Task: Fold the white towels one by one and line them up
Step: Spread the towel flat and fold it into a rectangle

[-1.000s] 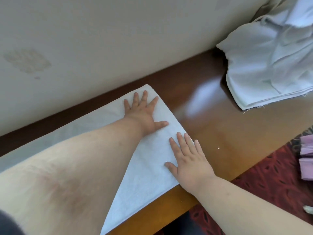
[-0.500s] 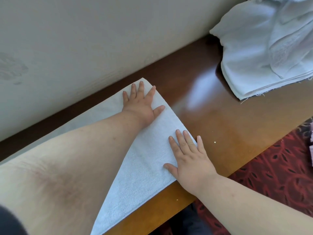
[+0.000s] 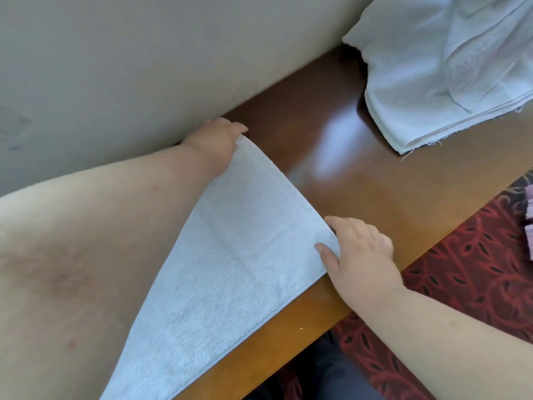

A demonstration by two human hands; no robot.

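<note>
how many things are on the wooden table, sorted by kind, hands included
flat white towel under the hands: 1
heap of white towels at the far right, number in it cannot be told: 1
hands, left hand and right hand, each at a corner of the flat towel: 2
total: 4

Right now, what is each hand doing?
Left hand: closed on the far corner of the white towel.
Right hand: closed on its near corner.
</note>
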